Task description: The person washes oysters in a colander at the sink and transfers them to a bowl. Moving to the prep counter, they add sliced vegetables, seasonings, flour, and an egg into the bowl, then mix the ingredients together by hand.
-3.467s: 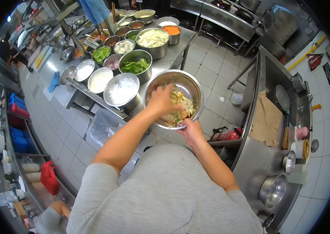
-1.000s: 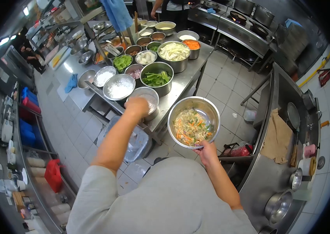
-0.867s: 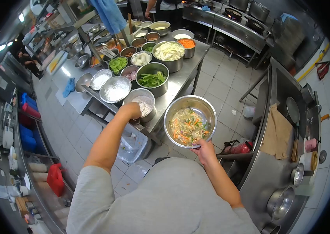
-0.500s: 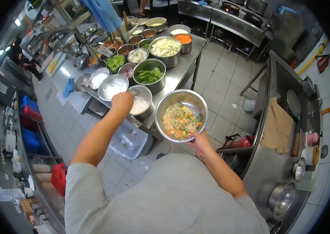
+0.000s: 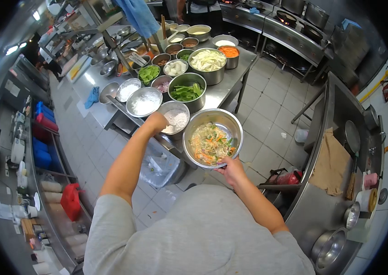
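Note:
My right hand [image 5: 232,169] grips the near rim of a steel mixing bowl [image 5: 236,120], thumb over the edge. Shredded vegetables with orange and green strips [image 5: 210,143] lie in the bowl in a wet mix. My left hand [image 5: 157,123] is at the left rim of a pot of pale flour [image 5: 174,118], its fingers pointing down into the pot and hidden, so what they hold cannot be made out. The mixing bowl is just right of that pot. Behind them stand a bowl of white powder [image 5: 144,103] and a pot of green leaves [image 5: 187,91].
Pots of sliced cabbage [image 5: 207,61] and shredded carrot [image 5: 229,52] stand farther back on the steel table [image 5: 212,98]. A plastic-lined bin [image 5: 157,169] is below its near edge. On the right is a steel counter [image 5: 304,206] with cardboard. A person [image 5: 205,16] stands at the back.
Earlier my left hand was in the mixing bowl; it moved left to the flour pot, rose over its rim, and is now back low at it. The mixing bowl has come closer to that pot.

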Motion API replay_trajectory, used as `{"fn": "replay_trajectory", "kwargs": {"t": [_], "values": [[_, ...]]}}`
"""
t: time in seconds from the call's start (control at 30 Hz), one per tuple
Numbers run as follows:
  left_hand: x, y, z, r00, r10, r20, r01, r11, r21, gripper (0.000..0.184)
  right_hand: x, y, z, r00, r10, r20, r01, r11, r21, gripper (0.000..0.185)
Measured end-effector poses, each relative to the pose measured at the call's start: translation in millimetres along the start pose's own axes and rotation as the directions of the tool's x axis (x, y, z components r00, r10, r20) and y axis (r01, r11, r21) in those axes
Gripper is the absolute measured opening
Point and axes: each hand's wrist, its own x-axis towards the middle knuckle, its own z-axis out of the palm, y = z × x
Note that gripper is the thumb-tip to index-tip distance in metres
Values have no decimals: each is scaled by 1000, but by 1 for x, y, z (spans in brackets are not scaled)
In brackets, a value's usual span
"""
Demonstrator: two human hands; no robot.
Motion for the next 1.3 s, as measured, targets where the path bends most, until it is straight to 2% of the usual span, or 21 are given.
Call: {"fn": "replay_trajectory", "kwargs": {"t": [0.03, 0.07, 0.1, 0.13, 0.2, 0.33, 0.43, 0.47, 0.53, 0.57, 0.63, 0.67, 0.73, 0.77, 0.83, 0.87, 0.93, 1.0, 1.1, 1.2, 1.3], "values": [[-11, 6, -12, 945, -328, -5, 288, 836, -467, 22, 0, -1, -2, 1000, -19, 9, 19, 1000, 6, 63], [-21, 10, -23, 796, -589, 141, 438, 400, -805, 24, -2, -3, -3, 1000, -14, 13, 14, 1000, 7, 63], [-30, 10, -32, 782, -605, 151, 402, 303, -864, 23, -5, -8, -3, 999, 6, 37, -6, 1000, 7, 64], [-39, 7, -40, 780, -607, 154, 405, 300, -864, 23, -5, -11, -4, 998, 25, 59, -26, 1000, 5, 65], [-52, 1, -53, 771, -636, 25, 418, 475, -774, 24, 3, -8, -11, 997, 23, 77, -24, 1000, 17, 67], [-77, 21, -97, 774, -633, -14, 410, 518, -751, 26, 0, -10, -8, 997, -16, 81, 11, 998, 66, 69], [-85, 63, -115, 819, -525, -230, 238, 677, -696, 24, 2, -9, -9, 998, -11, 60, 8, 999, 51, 70], [-84, 81, -110, 823, -521, -226, 234, 674, -701, 24, 2, -9, -8, 999, -9, 51, 7, 999, 48, 70], [-81, 121, -103, 832, -407, -377, 233, 873, -428, 18, 3, -9, -5, 999, 6, 45, -8, 999, 33, 70], [-80, 133, -96, 830, -410, -378, 233, 871, -433, 18, 3, -10, -4, 999, 6, 44, -7, 1000, 28, 70], [-74, 145, -79, 849, -245, -468, 137, 958, -253, 12, 2, -12, -2, 998, -1, 60, -1, 999, 43, 67], [-73, 142, -79, 848, -248, -468, 138, 956, -257, 12, 3, -12, -2, 998, 0, 60, -2, 999, 38, 67], [-67, 127, -81, 746, -337, -574, 278, 941, -192, 14, 5, -10, -4, 999, -9, 46, 9, 1000, -3, 64], [-63, 115, -79, 744, -345, -572, 284, 938, -198, 14, 6, -9, -4, 999, -5, 49, 6, 1000, -11, 64], [-54, 88, -71, 789, -483, -379, 452, 875, -173, 16, 8, -5, -3, 1000, -2, 7, 3, 1000, -25, 62], [-48, 80, -64, 782, -496, -379, 464, 868, -178, 16, 11, -2, -5, 1000, 1, 18, -1, 999, -35, 62], [-37, 69, -48, 858, -504, -96, 490, 860, -143, 21, 17, 2, -8, 998, 30, 53, -28, 999, -39, 61], [-30, 71, -40, 839, -535, -103, 501, 832, -238, 21, 16, 2, -5, 998, 20, 58, -18, 999, -33, 61], [-18, 66, -27, 853, -522, -21, 446, 749, -489, 22, 14, 1, -7, 999, 17, 51, -16, 999, -28, 61], [-21, 45, -31, 852, -521, 46, 445, 676, -587, 23, 8, -3, -3, 999, 12, 52, -10, 1000, -29, 62], [-38, 24, -36, 840, -542, 8, 409, 623, -667, 22, -1, -8, 1, 999, -2, 50, 3, 1000, -13, 64]]}}
